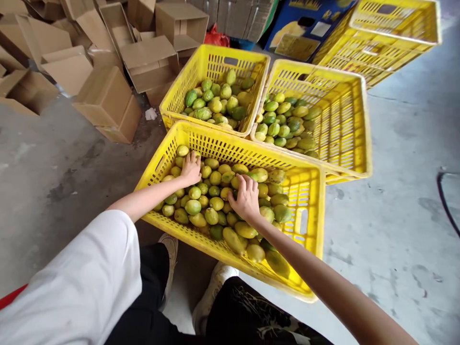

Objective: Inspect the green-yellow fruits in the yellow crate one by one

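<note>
Yellow and green lemons (193, 207) fill much of the yellow plastic crate (230, 149) in front of me. Toward its left end, my left hand (191, 168) reaches in with its fingers bent down around a lemon, which is mostly hidden. My right hand (246, 197) is among the lemons near the middle. Its fingers curl over, with the thumb on the near side, and the lemon under them is partly covered. Larger, longer fruits (235, 240) lie along the crate's near side and right end.
Two more yellow crates, a left one (214, 51) and a right one (364, 124), hold similar fruit behind mine. Stacked crates (395, 40) stand at the back right, near a blue printed box (323, 17). Open cardboard boxes (104, 96) are heaped at the left. My shoes (215, 287) are close below the crate.
</note>
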Demonstrator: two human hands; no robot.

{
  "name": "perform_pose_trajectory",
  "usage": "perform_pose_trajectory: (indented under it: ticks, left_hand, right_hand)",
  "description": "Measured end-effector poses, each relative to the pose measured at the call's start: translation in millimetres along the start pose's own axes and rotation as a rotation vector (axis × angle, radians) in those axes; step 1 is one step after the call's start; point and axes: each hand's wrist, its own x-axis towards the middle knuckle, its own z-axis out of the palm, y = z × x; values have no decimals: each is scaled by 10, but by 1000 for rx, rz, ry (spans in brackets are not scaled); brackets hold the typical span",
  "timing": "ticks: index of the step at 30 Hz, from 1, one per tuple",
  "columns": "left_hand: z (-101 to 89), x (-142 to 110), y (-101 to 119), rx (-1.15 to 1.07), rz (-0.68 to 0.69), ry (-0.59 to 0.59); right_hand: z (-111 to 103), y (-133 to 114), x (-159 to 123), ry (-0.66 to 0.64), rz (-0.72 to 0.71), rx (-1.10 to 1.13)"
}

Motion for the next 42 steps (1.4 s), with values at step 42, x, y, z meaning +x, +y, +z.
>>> perform_pose_trajectory:
  ticks: [42]
  left_hand:
    - [294, -347, 15, -1059, 74, -298]
  right_hand:
    - [-87, 85, 95, -69, -54, 459]
